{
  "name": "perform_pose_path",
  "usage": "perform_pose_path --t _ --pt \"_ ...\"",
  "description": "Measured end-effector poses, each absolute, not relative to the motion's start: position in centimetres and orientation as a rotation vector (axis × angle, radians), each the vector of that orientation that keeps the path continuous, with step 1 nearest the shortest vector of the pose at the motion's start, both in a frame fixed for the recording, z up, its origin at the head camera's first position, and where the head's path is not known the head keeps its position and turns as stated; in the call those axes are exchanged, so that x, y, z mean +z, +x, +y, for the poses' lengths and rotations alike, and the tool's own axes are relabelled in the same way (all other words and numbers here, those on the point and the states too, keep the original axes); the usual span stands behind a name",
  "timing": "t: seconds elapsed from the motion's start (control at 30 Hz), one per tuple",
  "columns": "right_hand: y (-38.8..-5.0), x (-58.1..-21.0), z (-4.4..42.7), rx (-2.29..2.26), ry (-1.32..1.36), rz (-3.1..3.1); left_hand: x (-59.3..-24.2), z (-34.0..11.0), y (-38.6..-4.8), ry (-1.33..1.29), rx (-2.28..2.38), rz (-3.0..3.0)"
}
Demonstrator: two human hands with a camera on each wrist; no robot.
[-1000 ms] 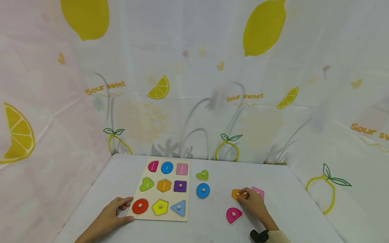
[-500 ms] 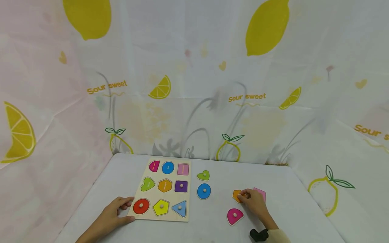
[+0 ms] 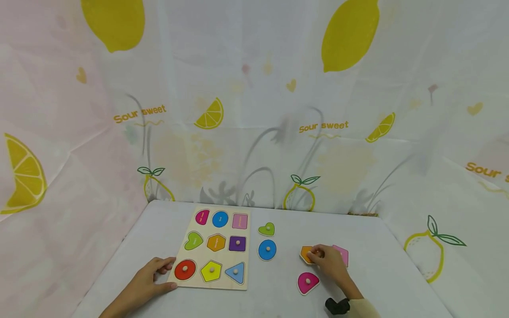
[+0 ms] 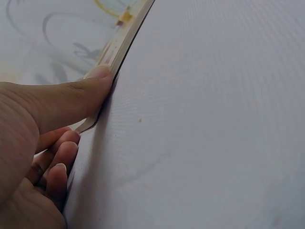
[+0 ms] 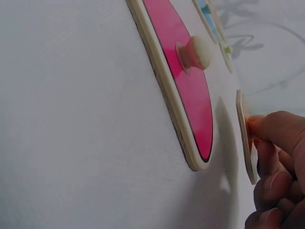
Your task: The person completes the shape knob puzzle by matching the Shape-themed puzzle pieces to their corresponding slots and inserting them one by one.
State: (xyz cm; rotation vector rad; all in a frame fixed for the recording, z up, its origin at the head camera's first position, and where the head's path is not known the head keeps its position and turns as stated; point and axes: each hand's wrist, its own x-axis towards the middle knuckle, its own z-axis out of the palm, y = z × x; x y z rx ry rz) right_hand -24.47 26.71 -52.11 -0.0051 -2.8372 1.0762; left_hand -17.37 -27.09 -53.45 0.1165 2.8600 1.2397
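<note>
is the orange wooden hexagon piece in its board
Out: the right hand holds the orange wooden hexagon piece away from the wooden board.

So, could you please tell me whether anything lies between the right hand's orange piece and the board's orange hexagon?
Yes: the blue disc lies on the table directly between them, and the purple square sits in the board beside the orange hexagon.

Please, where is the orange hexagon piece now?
In the head view, the orange hexagon piece is right of centre, pinched by the right hand, beyond the magenta semicircle.

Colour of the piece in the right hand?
The piece is orange; the head view shows it best.
</note>
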Motion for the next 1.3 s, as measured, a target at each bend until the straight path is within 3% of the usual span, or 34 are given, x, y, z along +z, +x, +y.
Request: perform_pose_path --t 1.3 --pt "-24.9 -50.5 21.7 1.130 0.219 -2.805 -53.4 -27.5 -17.4 0.249 1.255 2.873"
